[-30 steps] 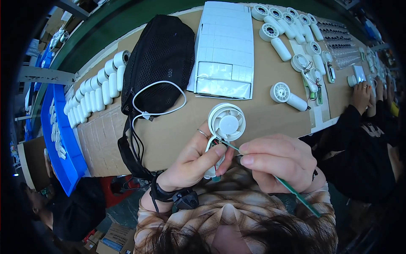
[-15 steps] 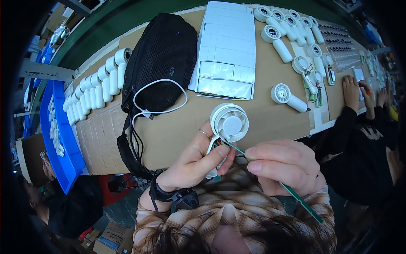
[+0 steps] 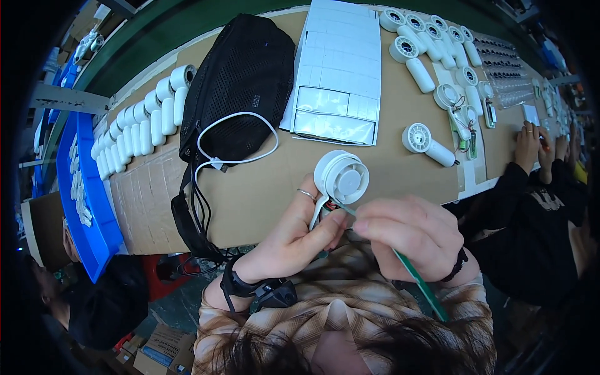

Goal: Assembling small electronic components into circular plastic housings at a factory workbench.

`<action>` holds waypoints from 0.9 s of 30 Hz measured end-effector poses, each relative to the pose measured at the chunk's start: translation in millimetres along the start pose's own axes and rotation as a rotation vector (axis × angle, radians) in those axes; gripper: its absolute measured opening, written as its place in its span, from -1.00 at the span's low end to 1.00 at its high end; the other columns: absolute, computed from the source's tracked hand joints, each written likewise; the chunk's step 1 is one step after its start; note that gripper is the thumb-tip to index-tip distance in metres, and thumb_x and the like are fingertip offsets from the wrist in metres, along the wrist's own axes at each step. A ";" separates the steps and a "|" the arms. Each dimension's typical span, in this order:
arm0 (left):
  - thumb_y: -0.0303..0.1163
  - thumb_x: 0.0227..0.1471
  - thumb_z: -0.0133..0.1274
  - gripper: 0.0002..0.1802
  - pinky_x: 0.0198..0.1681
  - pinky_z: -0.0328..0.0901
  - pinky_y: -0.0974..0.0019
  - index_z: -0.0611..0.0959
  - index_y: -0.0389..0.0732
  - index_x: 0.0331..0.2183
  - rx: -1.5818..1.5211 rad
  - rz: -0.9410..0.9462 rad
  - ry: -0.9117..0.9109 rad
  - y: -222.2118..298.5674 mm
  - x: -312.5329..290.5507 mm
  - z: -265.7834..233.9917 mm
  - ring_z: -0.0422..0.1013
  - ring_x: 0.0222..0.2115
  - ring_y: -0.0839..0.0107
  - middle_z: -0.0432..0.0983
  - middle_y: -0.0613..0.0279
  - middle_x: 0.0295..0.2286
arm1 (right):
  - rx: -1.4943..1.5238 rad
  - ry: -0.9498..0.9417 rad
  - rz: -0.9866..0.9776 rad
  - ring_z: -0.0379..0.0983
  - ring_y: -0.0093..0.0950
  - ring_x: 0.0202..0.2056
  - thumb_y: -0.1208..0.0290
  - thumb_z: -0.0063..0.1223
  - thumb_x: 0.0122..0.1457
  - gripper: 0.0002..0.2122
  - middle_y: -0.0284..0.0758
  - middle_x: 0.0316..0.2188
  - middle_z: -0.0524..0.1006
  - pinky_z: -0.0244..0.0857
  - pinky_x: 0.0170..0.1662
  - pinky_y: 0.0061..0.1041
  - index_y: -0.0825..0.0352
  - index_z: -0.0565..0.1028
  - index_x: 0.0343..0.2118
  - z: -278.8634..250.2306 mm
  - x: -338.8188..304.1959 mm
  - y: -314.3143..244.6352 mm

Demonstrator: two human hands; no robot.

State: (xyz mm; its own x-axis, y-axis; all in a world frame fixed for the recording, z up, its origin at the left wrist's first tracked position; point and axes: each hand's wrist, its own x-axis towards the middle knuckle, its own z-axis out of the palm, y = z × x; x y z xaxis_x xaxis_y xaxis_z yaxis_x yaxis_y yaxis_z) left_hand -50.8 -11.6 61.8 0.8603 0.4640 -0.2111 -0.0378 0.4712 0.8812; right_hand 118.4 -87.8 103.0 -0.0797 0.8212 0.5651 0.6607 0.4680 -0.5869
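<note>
My left hand (image 3: 299, 232) is closed around the white handle of a small handheld fan, its round head (image 3: 345, 179) tipped up above the fingers. The handle casing is open just below the head, and reddish wires show there; my fingers hide most of the rest. My right hand (image 3: 412, 237) pinches slim green tweezers (image 3: 420, 286). Their thin tip reaches into the wired opening, and whether it grips anything is too small to tell. The back end slants down toward my checked shirt.
A black mesh bag (image 3: 247, 81) with a white cable (image 3: 275, 134) lies beside a white box (image 3: 337, 69). White fan casings (image 3: 134, 131) stand in rows at left by a blue tray (image 3: 100, 231). More fans (image 3: 417, 137) lie at right, near another person's hands (image 3: 528, 145).
My right hand has moved slightly left and up, and the tweezers point more steeply. The fan head has turned a little to the right in my left hand.
</note>
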 end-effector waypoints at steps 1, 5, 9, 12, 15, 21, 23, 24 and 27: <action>-0.50 0.19 -0.22 -0.50 -0.49 0.16 0.56 0.06 -0.22 0.12 -0.014 -0.022 0.006 1.8 0.3 1.4 0.19 -0.56 0.65 0.28 0.33 -0.46 | 0.000 -0.001 0.000 0.51 -0.40 -0.51 0.77 0.15 -0.21 -0.66 -0.26 -0.39 0.54 0.38 -0.51 -0.56 0.29 0.48 -0.30 -0.3 -0.2 -0.1; -0.50 0.19 -0.22 -0.50 -0.49 0.15 0.56 0.06 -0.21 0.13 -0.043 -0.050 0.017 3.4 1.2 1.2 0.18 -0.56 0.65 0.27 0.34 -0.46 | 0.004 -0.011 0.009 0.50 -0.40 -0.51 0.78 0.14 -0.22 -0.65 -0.26 -0.38 0.54 0.38 -0.51 -0.56 0.30 0.49 -0.30 0.1 -2.1 0.3; -0.50 0.18 -0.22 -0.50 -0.49 0.16 0.55 0.07 -0.20 0.12 -0.042 -0.018 0.016 3.4 1.5 -0.4 0.19 -0.56 0.64 0.27 0.33 -0.46 | 0.019 0.024 0.018 0.50 -0.40 -0.51 0.78 0.12 -0.21 -0.65 -0.25 -0.37 0.54 0.38 -0.50 -0.55 0.30 0.49 -0.30 3.6 -4.3 1.3; -0.49 0.18 -0.21 -0.51 -0.49 0.16 0.54 0.09 -0.19 0.12 -0.038 -0.012 0.021 3.5 2.1 -1.3 0.19 -0.56 0.64 0.29 0.32 -0.45 | 0.026 0.033 0.005 0.52 -0.39 -0.50 0.78 0.13 -0.20 -0.66 -0.25 -0.37 0.54 0.40 -0.49 -0.55 0.30 0.49 -0.30 3.8 -4.0 2.7; -0.46 0.19 -0.21 -0.52 -0.49 0.17 0.54 0.11 -0.19 0.11 -0.257 -0.017 0.068 -1.6 4.7 -5.1 0.22 -0.56 0.62 0.32 0.28 -0.43 | 0.012 0.041 0.003 0.53 -0.38 -0.48 0.77 0.13 -0.18 -0.67 -0.25 -0.37 0.54 0.41 -0.48 -0.55 0.30 0.48 -0.30 4.5 -5.5 3.9; -0.44 0.19 -0.20 -0.53 -0.48 0.17 0.54 0.12 -0.20 0.11 -0.333 -0.033 -0.003 2.8 3.0 -4.4 0.24 -0.56 0.60 0.34 0.25 -0.42 | 0.029 0.057 -0.011 0.54 -0.37 -0.45 0.74 0.13 -0.14 -0.71 -0.24 -0.36 0.55 0.43 -0.46 -0.54 0.31 0.48 -0.30 -0.9 -6.5 2.7; -0.44 0.18 -0.20 -0.53 -0.47 0.17 0.54 0.13 -0.20 0.10 -0.344 -0.032 -0.035 4.6 2.9 -3.9 0.24 -0.56 0.60 0.34 0.25 -0.41 | 0.027 0.053 -0.042 0.55 -0.36 -0.45 0.72 0.13 -0.13 -0.72 -0.24 -0.35 0.54 0.43 -0.46 -0.54 0.30 0.47 -0.30 -2.9 -7.1 3.0; -0.44 0.18 -0.20 -0.53 -0.47 0.17 0.54 0.13 -0.20 0.10 -0.343 -0.034 -0.037 5.4 2.9 -3.5 0.24 -0.56 0.60 0.34 0.25 -0.41 | 0.026 0.051 -0.056 0.55 -0.36 -0.45 0.70 0.14 -0.12 -0.73 -0.23 -0.34 0.53 0.43 -0.46 -0.54 0.30 0.47 -0.30 -3.5 -7.3 3.1; -0.44 0.18 -0.20 -0.52 -0.47 0.18 0.53 0.12 -0.20 0.11 -0.336 -0.058 -0.048 7.3 1.8 -1.8 0.24 -0.56 0.59 0.34 0.24 -0.41 | 0.000 0.072 -0.097 0.54 -0.36 -0.45 0.69 0.14 -0.10 -0.74 -0.23 -0.35 0.52 0.43 -0.45 -0.54 0.29 0.46 -0.31 -2.8 -7.6 3.0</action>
State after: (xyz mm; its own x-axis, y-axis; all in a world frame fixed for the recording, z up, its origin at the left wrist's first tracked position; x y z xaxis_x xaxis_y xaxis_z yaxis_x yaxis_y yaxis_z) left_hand -50.4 -6.0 67.1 0.8885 0.3972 -0.2297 -0.1466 0.7202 0.6781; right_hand 123.1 -93.5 98.6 -0.0895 0.7460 0.6599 0.6527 0.5443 -0.5270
